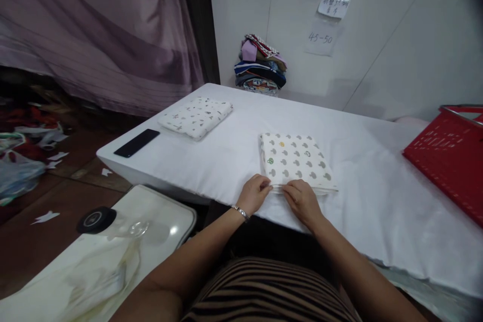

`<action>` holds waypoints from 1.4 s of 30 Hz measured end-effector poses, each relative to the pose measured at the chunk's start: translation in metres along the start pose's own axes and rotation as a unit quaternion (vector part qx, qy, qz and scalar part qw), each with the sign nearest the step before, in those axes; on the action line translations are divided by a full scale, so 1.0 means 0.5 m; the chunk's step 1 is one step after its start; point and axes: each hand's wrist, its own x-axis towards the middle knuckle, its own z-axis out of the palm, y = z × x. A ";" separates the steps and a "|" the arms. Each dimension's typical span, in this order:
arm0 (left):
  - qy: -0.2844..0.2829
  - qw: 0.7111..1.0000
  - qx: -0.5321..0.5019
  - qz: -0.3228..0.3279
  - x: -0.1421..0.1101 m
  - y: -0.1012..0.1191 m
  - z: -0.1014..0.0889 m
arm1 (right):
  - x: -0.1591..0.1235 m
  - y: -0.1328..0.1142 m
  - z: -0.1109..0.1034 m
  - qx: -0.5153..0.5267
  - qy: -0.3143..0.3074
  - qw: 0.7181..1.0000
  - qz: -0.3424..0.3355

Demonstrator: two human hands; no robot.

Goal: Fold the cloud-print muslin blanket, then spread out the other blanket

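A folded white cloth (296, 157) with grey mushroom-like shapes and a few green and yellow marks lies near the front of the white-covered table (234, 156). At its near edge, my left hand (255, 192) pinches the left corner between thumb and fingers. My right hand (302, 200) grips the same edge a little to the right, fingers closed on the fabric. Farther back on the left lies a second folded white cloth (198, 116) with small dark prints, apart from both hands.
A black phone (137, 143) lies at the table's left end. On the right stands a red plastic basket (445, 156). Folded clothes (261, 65) are stacked against the back wall. A white stand (162, 211) at lower left holds a round black-lidded thing (96, 220).
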 end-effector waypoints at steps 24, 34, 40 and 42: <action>-0.005 1.000 0.003 0.025 0.008 -0.015 0.002 | -0.036 -0.071 0.038 0.138 0.004 0.978 0.157; -0.011 0.998 0.000 0.054 0.006 -0.017 -0.001 | -0.027 -0.080 0.054 0.112 -0.023 0.981 0.154; -0.015 0.997 0.027 0.076 0.004 -0.015 -0.004 | -0.026 -0.085 0.056 0.103 -0.028 0.982 0.153; -0.015 0.996 0.030 0.085 0.002 -0.015 -0.003 | -0.026 -0.084 0.057 0.107 -0.033 0.982 0.154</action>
